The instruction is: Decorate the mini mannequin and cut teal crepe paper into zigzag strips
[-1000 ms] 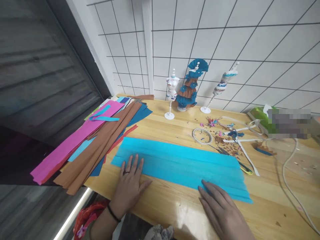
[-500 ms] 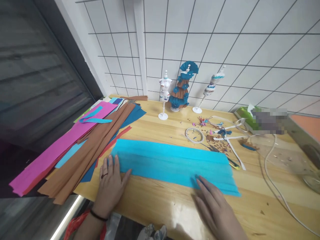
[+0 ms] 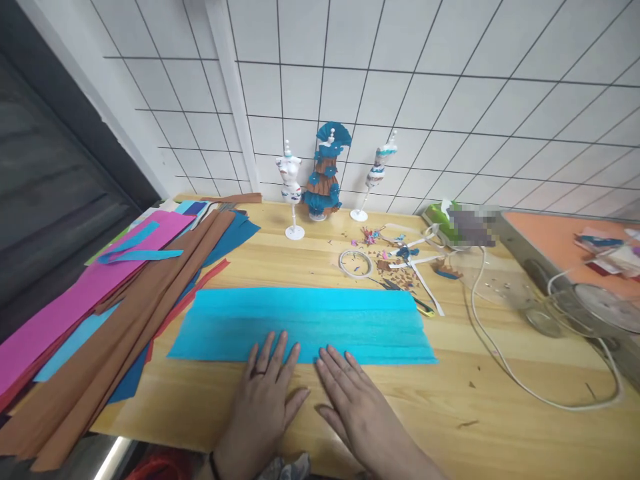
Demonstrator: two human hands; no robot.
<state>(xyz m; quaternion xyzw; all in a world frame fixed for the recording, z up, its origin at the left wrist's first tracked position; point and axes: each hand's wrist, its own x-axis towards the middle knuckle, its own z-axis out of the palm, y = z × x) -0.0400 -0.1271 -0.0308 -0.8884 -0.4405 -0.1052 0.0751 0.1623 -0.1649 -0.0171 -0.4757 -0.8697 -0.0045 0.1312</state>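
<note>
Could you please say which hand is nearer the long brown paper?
Left: the left hand lies to the right of the long brown paper; the right hand lies farther right.

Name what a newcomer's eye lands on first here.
First, the bright blue sheet on the wooden tabletop, left hand and right hand at its near edge. Then three dress forms at the back, the middle one in a ruffled blue-and-brown dress. A vivid pink strip lies in the pile at left.
</note>
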